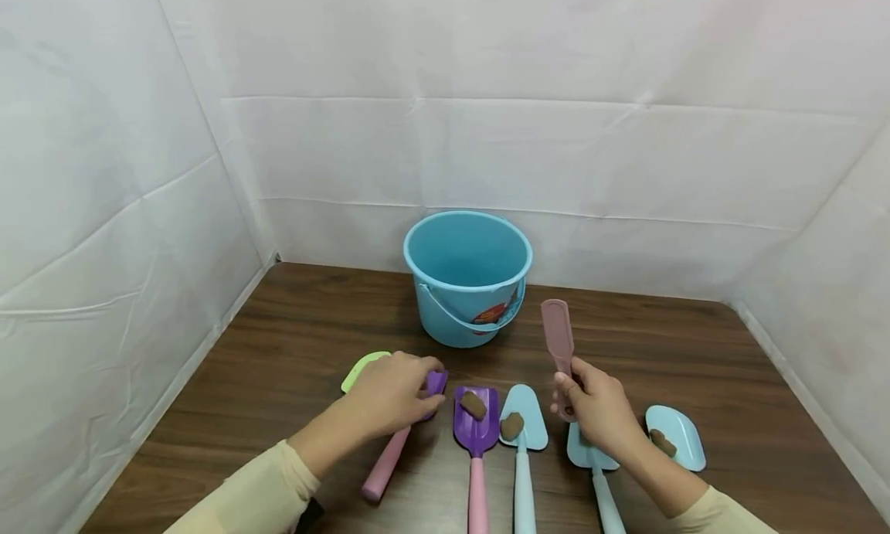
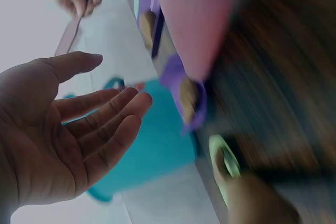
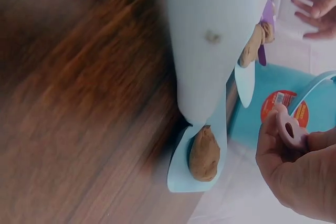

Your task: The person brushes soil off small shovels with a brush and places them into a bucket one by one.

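Observation:
My right hand (image 1: 598, 406) holds a small pink spatula (image 1: 558, 329) upright by its handle, whose end has a hole in it, seen in the right wrist view. My left hand (image 1: 398, 393) hovers over a purple shovel with a pink handle (image 1: 387, 464); its fingers are loosely bent with nothing in them, as the left wrist view shows. Between the hands lie a second purple shovel (image 1: 477, 433) and a light blue shovel (image 1: 526, 410), each bearing a brown lump. Another light blue shovel (image 1: 608, 503) lies partly hidden beneath my right hand.
A blue bucket (image 1: 445, 310) with its handle lowered stands at the back of the wooden table (image 1: 306, 318). A green shovel (image 1: 361, 368) shows behind my left hand. At the right lies a light blue shovel (image 1: 684, 433) with a brown lump. White cloth (image 1: 348, 147) walls the table.

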`<state>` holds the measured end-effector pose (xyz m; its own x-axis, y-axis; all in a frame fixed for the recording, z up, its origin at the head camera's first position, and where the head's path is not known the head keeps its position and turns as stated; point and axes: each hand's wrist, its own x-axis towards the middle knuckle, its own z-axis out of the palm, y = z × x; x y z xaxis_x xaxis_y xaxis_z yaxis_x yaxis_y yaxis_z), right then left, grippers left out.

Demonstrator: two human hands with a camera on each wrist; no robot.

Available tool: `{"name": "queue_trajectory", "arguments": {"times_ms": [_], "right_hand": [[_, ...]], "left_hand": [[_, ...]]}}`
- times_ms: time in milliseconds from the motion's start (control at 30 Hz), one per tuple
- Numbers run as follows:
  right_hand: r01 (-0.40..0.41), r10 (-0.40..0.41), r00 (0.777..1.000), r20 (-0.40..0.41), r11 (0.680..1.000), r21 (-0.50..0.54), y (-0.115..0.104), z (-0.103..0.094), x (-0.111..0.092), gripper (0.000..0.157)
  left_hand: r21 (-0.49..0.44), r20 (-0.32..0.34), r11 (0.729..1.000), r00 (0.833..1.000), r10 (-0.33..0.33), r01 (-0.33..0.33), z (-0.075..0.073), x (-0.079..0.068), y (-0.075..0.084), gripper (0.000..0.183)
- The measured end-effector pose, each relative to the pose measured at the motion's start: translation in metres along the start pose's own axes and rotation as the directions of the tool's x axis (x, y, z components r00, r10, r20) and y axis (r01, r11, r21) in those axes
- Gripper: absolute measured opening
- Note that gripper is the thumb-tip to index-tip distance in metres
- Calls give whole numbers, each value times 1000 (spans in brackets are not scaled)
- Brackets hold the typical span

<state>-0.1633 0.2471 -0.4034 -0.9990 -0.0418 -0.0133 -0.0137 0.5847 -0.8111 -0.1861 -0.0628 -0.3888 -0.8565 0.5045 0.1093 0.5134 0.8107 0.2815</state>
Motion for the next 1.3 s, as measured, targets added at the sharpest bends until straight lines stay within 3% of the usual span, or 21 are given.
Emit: {"name": "queue_trajectory", "arguments": {"times_ms": [233, 433, 600, 833, 1000, 1300], "right_hand": [[12, -13, 1000, -12, 998, -69, 11, -8, 0, 20], [12, -16, 1000, -27, 991, -134, 15, -14, -2, 18], [11, -16, 999, -29, 990, -138, 17, -16, -2, 18], [32, -40, 998, -51, 989, -142, 18, -16, -2, 13], [39, -45, 998, -44, 990, -132, 18, -15, -1, 11], [25, -28, 999, -23, 990, -142, 19, -17, 0, 15]], "left_hand": [[18, -38, 987, 987, -159, 159, -9, -31, -35, 26], [50, -10, 959, 961, -278, 278, -3, -59, -61, 22], [36, 3, 936, 937, -350, 350, 2, -75, -72, 28], [39, 46, 934, 933, -356, 355, 9, -79, -72, 33], [23, 43, 926, 925, -377, 376, 13, -79, -72, 34], [-111, 29, 920, 927, -374, 375, 13, -78, -76, 29]]}}
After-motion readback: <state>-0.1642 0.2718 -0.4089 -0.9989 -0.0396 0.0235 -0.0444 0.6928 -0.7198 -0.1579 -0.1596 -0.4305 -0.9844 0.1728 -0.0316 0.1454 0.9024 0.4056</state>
